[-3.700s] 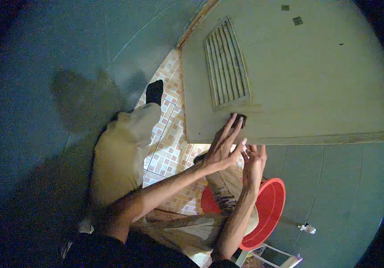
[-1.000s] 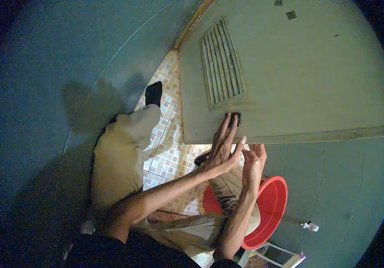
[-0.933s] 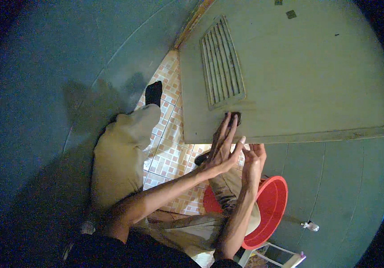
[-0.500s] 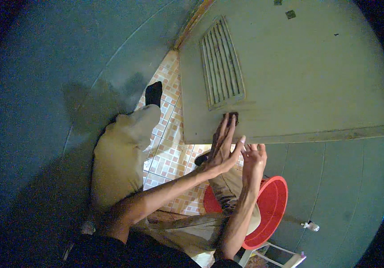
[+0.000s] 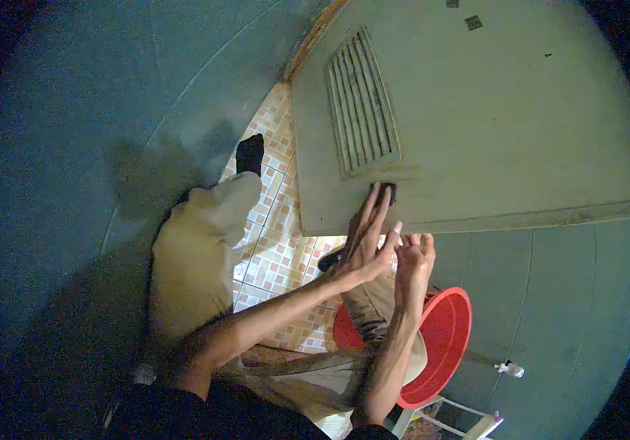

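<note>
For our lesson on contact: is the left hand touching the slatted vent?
Apart: the head view shows bare door between the left hand and slatted vent.

Dark patch (image 5: 393, 195) (partly hidden) on greenish door (image 5: 506, 117)

Bare hands (image 5: 366, 253) at greenish door (image 5: 513, 132), left fingertips (image 5: 375, 190) over dark pad (image 5: 392, 193) (louvred vent (image 5: 363, 103) near), red tub (image 5: 453, 330)

A red tub (image 5: 453, 352) sits near the blue-green wall (image 5: 564, 308) at right, where a small white fitting (image 5: 509, 369) sticks out. Just below the tub is a white frame (image 5: 487, 425). Patterned tiles in orange, cream and white cover the floor (image 5: 275, 253).
</note>
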### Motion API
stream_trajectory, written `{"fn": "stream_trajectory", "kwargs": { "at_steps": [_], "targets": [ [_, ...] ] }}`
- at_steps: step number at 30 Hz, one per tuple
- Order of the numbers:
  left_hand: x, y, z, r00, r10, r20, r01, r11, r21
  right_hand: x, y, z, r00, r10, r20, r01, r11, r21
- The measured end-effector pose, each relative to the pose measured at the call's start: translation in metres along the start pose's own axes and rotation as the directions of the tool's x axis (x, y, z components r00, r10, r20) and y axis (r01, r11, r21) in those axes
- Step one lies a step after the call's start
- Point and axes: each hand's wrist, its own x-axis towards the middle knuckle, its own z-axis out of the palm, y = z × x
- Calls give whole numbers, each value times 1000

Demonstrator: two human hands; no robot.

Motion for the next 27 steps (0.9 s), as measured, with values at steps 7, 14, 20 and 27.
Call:
{"fn": "stream_trajectory", "kwargs": {
  "at_steps": [7,14,20,27],
  "targets": [
    [-1,-46,17,923,-382,54,381,924,13,1,-5,-6,998,3,-68,-1,999,33],
    [-4,-14,6,987,-155,33,155,988,-2,5,-11,-13,999,-35,-28,17,878,-478],
    [-4,-19,7,997,-77,29,77,997,0,-1,0,2,993,-62,-97,42,978,-203],
    [-5,-25,10,932,-362,26,363,932,-8,1,-2,-3,999,-17,38,24,981,-191]
  ]
}}
